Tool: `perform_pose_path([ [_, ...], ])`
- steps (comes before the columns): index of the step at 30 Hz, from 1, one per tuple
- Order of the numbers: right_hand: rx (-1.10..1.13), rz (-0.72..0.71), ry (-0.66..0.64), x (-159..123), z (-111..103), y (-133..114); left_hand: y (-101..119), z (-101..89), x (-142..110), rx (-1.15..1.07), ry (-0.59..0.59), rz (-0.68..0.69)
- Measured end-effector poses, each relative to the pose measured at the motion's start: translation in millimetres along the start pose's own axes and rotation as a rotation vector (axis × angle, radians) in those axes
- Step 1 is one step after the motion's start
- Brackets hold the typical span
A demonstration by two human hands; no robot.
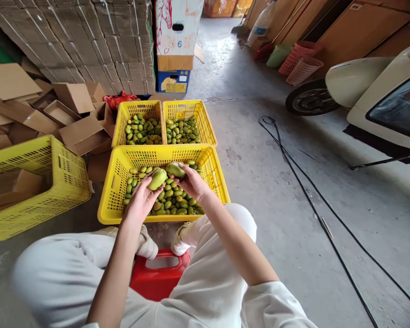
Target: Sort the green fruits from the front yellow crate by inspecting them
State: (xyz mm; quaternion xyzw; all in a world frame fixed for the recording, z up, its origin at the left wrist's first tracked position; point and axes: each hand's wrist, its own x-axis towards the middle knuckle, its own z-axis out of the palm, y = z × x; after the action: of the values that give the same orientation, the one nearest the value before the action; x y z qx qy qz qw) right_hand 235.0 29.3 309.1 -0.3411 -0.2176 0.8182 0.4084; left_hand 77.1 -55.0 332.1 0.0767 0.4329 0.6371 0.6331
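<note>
My left hand [143, 196] is closed around a light green mango [157, 179], held over the big yellow crate [104, 200] in front of my knees. Close beside it, my right hand [192, 182] grips a darker green mango [175, 169] from its right side. Below both hands many loose green mangoes [172, 200] lie in the crate, a few of them yellowish. Behind it stand two smaller yellow crates, a left one [114, 130] and a right one [210, 123], each part filled with mangoes.
Another yellow crate [64, 182] with cardboard inside stands at left, near a heap of open cardboard boxes [82, 132]. Bundled flat cartons [99, 45] rise behind. A red stool [157, 278] is beneath me. A black cable [314, 205] crosses the floor near a white vehicle [365, 91].
</note>
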Motion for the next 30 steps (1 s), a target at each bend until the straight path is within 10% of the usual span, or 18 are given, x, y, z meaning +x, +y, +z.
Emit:
perform_pose_path([
  [11, 0.111, -0.109, 0.212, -49.9, -7.8, 57.3, -46.4, -24.9, -33.6, -0.057, 0.108, 0.042],
  [19, 0.213, -0.304, 0.296, -76.1, 6.9, 98.5, -46.1, -33.9, -39.4, -0.052, 0.108, -0.015],
  [30, 0.260, -0.225, 0.346, -86.4, -1.3, 120.6, -49.9, -50.3, -56.9, 0.025, 0.021, -0.028],
])
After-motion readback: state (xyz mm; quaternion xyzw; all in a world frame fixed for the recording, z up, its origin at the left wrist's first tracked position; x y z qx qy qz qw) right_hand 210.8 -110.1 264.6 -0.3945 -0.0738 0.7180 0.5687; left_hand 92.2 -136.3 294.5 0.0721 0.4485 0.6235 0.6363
